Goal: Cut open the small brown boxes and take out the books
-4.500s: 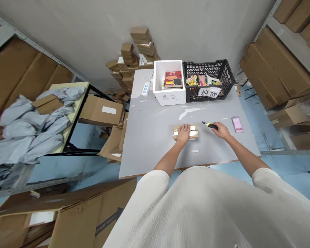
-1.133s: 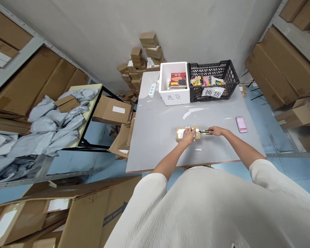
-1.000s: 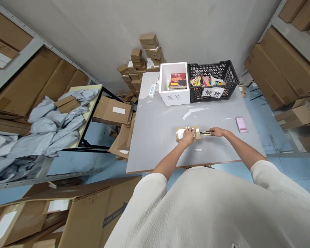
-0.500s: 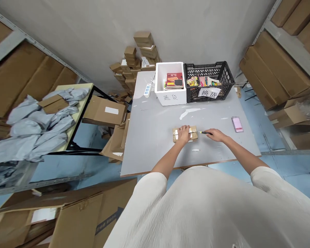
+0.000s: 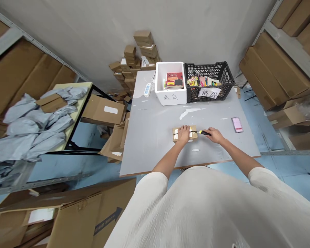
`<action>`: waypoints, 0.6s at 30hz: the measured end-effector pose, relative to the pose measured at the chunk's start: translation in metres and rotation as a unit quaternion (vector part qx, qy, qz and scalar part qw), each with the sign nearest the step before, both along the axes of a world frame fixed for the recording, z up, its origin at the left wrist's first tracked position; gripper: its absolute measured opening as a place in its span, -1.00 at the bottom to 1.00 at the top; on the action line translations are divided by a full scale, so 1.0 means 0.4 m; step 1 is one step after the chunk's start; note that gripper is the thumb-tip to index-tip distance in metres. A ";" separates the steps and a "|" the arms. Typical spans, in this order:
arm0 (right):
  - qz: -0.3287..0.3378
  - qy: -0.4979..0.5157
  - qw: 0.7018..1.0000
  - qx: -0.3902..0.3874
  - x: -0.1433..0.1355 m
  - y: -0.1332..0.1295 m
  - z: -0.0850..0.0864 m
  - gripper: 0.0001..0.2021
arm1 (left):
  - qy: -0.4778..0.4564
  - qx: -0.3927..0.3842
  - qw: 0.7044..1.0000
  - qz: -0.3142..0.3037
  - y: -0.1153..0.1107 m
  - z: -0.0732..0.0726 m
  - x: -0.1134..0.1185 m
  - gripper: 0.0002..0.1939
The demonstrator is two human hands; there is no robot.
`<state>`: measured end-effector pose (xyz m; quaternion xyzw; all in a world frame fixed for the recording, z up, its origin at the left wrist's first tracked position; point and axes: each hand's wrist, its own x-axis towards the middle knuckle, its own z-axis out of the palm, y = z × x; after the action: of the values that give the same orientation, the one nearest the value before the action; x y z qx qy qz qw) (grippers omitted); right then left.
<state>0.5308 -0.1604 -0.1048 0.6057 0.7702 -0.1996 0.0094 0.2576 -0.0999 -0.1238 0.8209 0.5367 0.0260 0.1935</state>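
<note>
A small cardboard box [image 5: 194,136] with white labels lies on the grey table [image 5: 155,144] in front of me. My left hand [image 5: 183,133] rests over its middle, fingers bent across the top and gripping it against the table. In my right hand [image 5: 215,135] is a utility knife [image 5: 203,132] with a yellow and black handle, fingers wrapped round it. Its tip points left and meets the right end of the box, close to the dark seam along the top. How deep the blade sits cannot be made out.
Behind the box stand a white bin [image 5: 171,98] with books and a black crate [image 5: 217,93] with books. A phone [image 5: 237,124] lies at right, a power strip [image 5: 147,90] at back left. Grey parcels [image 5: 41,120] cover a side table; cartons [image 5: 103,109] crowd the left.
My right hand has shifted slightly left, bringing the knife's tip to the box's right end. More of the yellow on the handle shows. My left hand and the box stay nearly in place.
</note>
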 end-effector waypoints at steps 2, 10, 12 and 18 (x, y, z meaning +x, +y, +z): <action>-0.010 0.005 1.000 0.003 0.003 -0.002 -0.003 -0.48 | -0.001 -0.004 1.000 0.005 -0.001 0.003 0.001 -0.44; -0.053 0.027 0.998 0.012 0.005 -0.022 -0.011 -0.49 | -0.008 -0.013 1.000 0.015 -0.006 0.010 0.004 -0.36; -0.053 0.032 0.998 0.010 -0.001 -0.023 -0.014 -0.49 | -0.009 -0.010 1.000 0.016 -0.013 0.005 0.001 -0.37; -0.029 0.032 0.999 -0.003 0.010 0.001 -0.014 -0.49 | -0.016 -0.001 1.000 0.018 -0.032 -0.016 -0.005 -0.36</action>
<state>0.5346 -0.1599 -0.1106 0.6212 0.7517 -0.2207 -0.0192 0.2554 -0.1126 -0.1303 0.8107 0.5478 0.0422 0.2023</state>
